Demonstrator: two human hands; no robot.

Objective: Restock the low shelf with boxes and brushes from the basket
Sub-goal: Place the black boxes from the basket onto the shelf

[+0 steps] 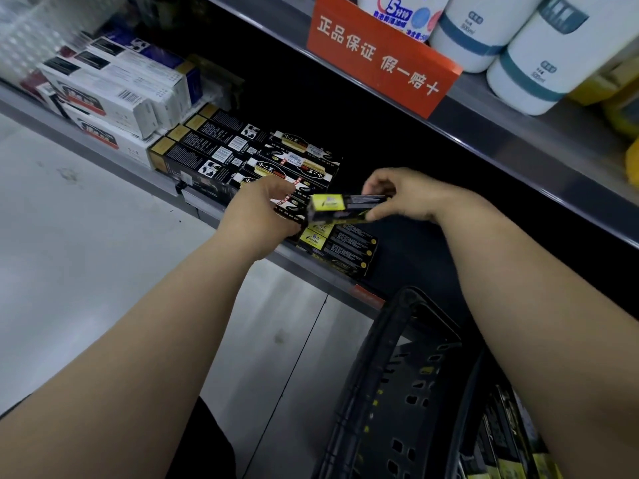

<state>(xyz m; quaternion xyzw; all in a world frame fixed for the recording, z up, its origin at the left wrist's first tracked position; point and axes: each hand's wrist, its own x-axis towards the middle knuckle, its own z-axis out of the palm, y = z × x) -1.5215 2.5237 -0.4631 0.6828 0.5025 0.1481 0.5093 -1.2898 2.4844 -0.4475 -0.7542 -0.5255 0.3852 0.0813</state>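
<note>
My right hand (403, 195) grips a long black and yellow box (340, 206) by its right end, level above the low shelf (207, 210). My left hand (261, 210) reaches to the box's left end, fingers curled at the boxes stacked there; its fingertips are hidden. Directly below lies a small stack of matching black and yellow boxes (337, 248) on the shelf. A black plastic basket (390, 385) stands at lower right with more boxes (501, 444) inside.
Black and gold boxes (221, 150) and white boxes (114, 95) fill the low shelf to the left. The shelf above carries an orange sign (380, 57) and white bottles (539, 53). Grey floor tiles (86, 236) lie to the left.
</note>
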